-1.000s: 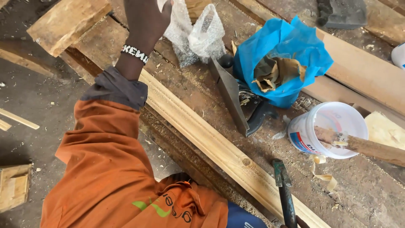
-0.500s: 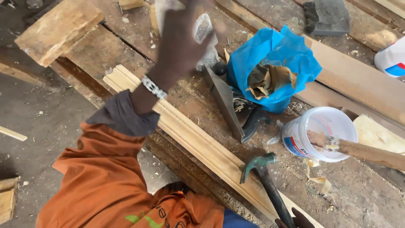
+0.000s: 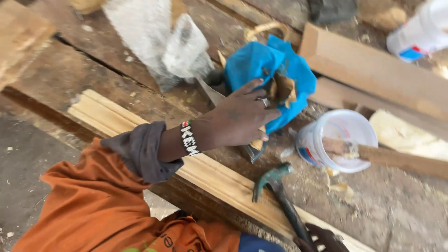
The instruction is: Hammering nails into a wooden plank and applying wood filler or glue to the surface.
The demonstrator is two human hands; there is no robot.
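Left hand (image 3: 240,119): palm down, fingers loosely curled over the near edge of a blue plastic bag (image 3: 261,70). Fingertips lie at the bag's brown, crumpled contents (image 3: 282,88); whether they pinch anything cannot be told, since the hand's own back hides the grip. A light wooden piece (image 3: 256,143) shows just under the palm, touching it.

Wrist: a beaded band (image 3: 189,138), then a grey cuff and an orange sleeve (image 3: 93,200) running toward the lower left.

Right hand (image 3: 324,239): only partly in view at the bottom edge, closed around the dark handle of a claw hammer (image 3: 275,186). The hammer head points up toward the left hand and lies just below it, over a long pale moulded wooden strip (image 3: 224,179).

Right of the left hand: a white plastic tub (image 3: 340,140), open, with a wooden stick (image 3: 396,158) resting in it and jutting to the right.

Above and left of the left hand: a crumpled clear plastic bag (image 3: 163,46), beside the blue one.

Beyond the blue bag, to the upper right: thick wooden planks (image 3: 373,70) lying on the rough workbench (image 3: 396,210), with shavings near the tub.
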